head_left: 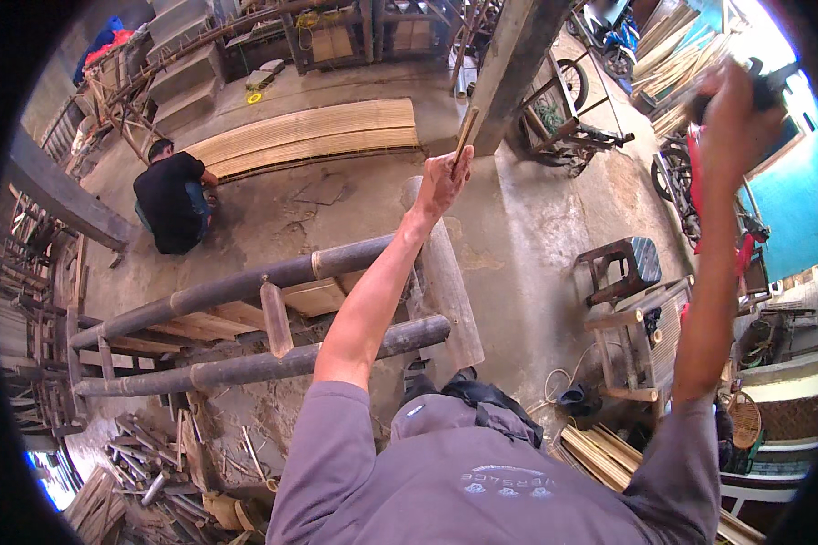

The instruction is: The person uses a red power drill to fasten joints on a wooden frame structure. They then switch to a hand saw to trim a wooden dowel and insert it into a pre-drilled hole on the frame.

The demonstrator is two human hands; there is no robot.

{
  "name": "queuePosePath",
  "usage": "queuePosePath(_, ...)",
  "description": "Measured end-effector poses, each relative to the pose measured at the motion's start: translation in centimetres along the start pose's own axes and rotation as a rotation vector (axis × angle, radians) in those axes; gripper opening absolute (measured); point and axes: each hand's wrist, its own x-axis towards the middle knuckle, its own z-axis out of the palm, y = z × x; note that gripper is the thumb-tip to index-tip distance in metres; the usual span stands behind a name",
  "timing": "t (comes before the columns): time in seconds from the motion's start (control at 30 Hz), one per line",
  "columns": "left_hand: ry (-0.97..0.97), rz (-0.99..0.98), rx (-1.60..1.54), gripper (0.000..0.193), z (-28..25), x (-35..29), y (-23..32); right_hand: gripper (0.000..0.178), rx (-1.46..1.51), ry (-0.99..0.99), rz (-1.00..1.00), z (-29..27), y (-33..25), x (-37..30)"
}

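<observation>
My left hand (447,180) is closed round a thin brown stick (466,132), held upright with its top end showing above the fist. Below that hand stands a long bamboo frame (373,254) made of dark thick poles, with lighter slats between them. A short bamboo piece (275,322) links the two long poles. My right hand (734,104) is raised high at the upper right and smeared by motion. Its fingers seem curled about a dark blurred object (762,95), whose kind I cannot make out.
A crouching person (171,200) in black works beside a long slatted bamboo panel (318,136). A concrete post (518,73) rises ahead. To the right are a stool (641,263), a red motorbike (693,186) and a bamboo stand (668,336). Scrap sticks (150,454) lie lower left.
</observation>
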Motion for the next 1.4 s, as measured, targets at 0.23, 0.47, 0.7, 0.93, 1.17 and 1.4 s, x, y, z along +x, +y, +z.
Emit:
queuePosePath(0.23,-0.005,-0.006,-0.006,0.052,-0.9,-0.3,0.3,0.036,-0.588,-0.259,-0.231,4.8,-2.5,-6.9)
queuePosePath(0.47,-0.028,-0.039,-0.008,0.055,-0.3,-0.7,-0.3,0.035,-0.468,-0.248,-0.19,5.7,0.8,-9.5)
queuePosePath(0.7,0.003,0.012,0.02,0.053,-1.0,-0.1,-1.6,0.032,-0.235,-0.004,-0.128,3.9,-2.9,-2.9)
queuePosePath(0.93,-0.007,0.05,0.051,0.052,-1.1,-0.8,-0.6,0.036,-0.578,-0.705,0.094,8.0,0.0,-13.7)
queuePosePath(1.17,-0.023,-0.004,0.053,0.052,0.4,-0.8,-0.4,0.029,-0.09,-0.035,0.092,8.0,3.0,-12.3)
queuePosePath(1.4,0.042,-0.038,0.104,0.043,-1.6,-2.1,0.1,0.023,-0.353,-0.623,0.208,9.9,4.9,-17.0)
